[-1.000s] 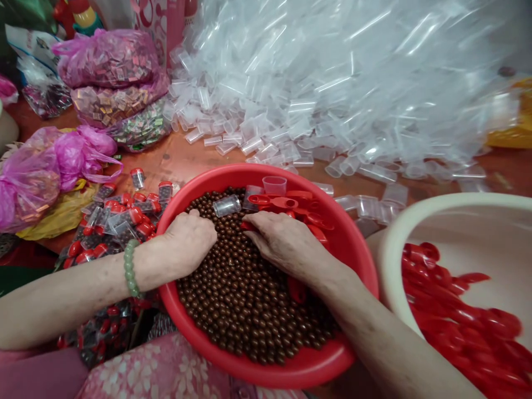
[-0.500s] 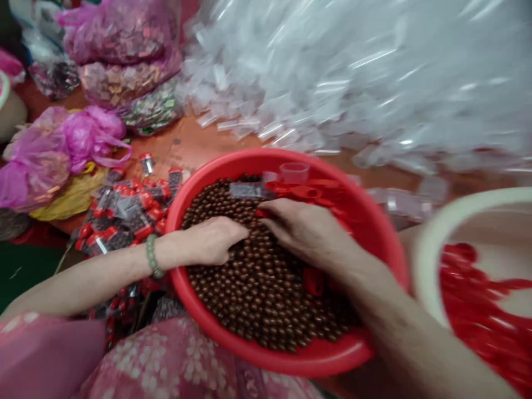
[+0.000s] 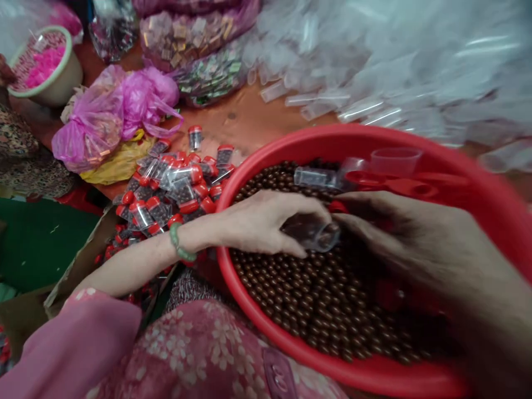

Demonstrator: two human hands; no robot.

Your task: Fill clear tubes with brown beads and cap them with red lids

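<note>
My left hand (image 3: pixel 270 221) is closed around a small clear plastic container (image 3: pixel 316 235), its open end facing right and something brown inside. Between the thumb and fingers of my right hand (image 3: pixel 399 238) is a small red cap (image 3: pixel 338 207), close to the container's mouth but not seen to touch it. Both hands are over a red basin (image 3: pixel 233 277) of shiny brown balls (image 3: pixel 324 310). Another clear container (image 3: pixel 316 177) lies on the balls. Red plastic pieces (image 3: pixel 411 185) and a clear cup (image 3: pixel 394 160) sit at the basin's far side.
Filled containers with red caps (image 3: pixel 178 188) are heaped left of the basin, partly over a cardboard box (image 3: pixel 78 271). Pink bags (image 3: pixel 91 127) and a pale bowl (image 3: pixel 62 77) stand farther left. Many empty clear containers (image 3: pixel 374 72) pile up behind. Part of another person (image 3: pixel 25 144) shows at far left.
My left hand has come up from the balls with a clear container now showing in it. The right hand stays near with the red cap. The view has shifted left and closer.
</note>
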